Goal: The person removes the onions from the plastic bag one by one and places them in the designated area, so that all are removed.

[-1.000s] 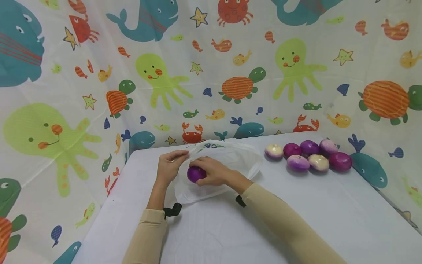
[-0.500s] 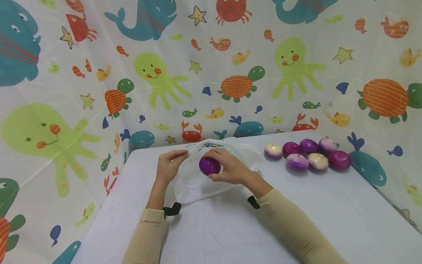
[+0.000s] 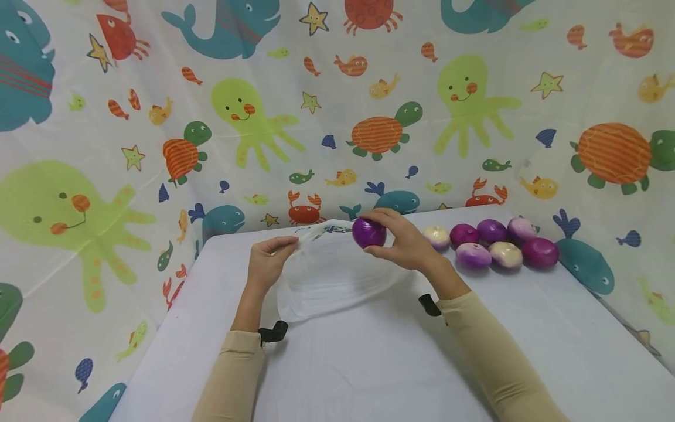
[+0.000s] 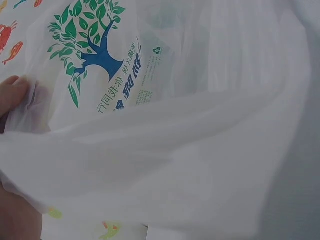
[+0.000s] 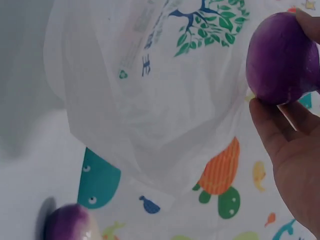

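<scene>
A white translucent plastic bag (image 3: 337,272) with a green and blue tree print lies spread on the table. At its left edge my left hand (image 3: 265,264) pinches the rim between thumb and fingers; in the left wrist view the bag's film (image 4: 150,165) hides most of that hand. My right hand (image 3: 408,246) holds a glossy purple onion (image 3: 369,232) above the bag's far right part, thumb on one side and fingers on the other. The right wrist view shows the same onion (image 5: 280,60) gripped at its ends, apart from the bag.
Several more onions, purple and cream, sit in a cluster (image 3: 493,243) at the table's back right. The white-covered table (image 3: 358,363) meets a curtain (image 3: 327,76) printed with sea animals behind and at both sides.
My right hand has carried the onion up and to the right, from over the bag's left part to its far right side. The left hand keeps pinching the rim, nearly unmoved.
</scene>
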Available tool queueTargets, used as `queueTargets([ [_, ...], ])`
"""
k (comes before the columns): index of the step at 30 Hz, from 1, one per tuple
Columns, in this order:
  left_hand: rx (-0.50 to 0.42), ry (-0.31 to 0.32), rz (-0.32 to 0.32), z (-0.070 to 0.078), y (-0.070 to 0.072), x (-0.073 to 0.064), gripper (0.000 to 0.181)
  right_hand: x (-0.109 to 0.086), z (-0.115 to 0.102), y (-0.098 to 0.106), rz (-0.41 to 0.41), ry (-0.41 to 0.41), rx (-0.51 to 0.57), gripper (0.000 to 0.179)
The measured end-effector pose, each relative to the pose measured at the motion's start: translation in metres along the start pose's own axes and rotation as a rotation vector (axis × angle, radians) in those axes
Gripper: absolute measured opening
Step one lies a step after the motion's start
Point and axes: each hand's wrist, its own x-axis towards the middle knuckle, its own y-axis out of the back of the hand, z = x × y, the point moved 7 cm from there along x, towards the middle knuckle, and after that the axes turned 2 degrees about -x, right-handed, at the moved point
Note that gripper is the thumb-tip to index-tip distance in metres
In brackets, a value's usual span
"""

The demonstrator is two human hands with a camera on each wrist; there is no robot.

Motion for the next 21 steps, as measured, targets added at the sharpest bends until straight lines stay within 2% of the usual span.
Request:
queueTargets([
  [15, -0.006, 0.01, -0.008, -0.001, 0.0, 0.0, 0.02, -0.01, 0.029, 0.044, 0.088, -0.107, 0.016, 0.069],
  [21, -0.006, 0.006, -0.002, -0.001, 0.0, -0.001, 0.019, -0.017, 0.045, 0.056, 0.062, -0.188, -0.032, 0.07],
])
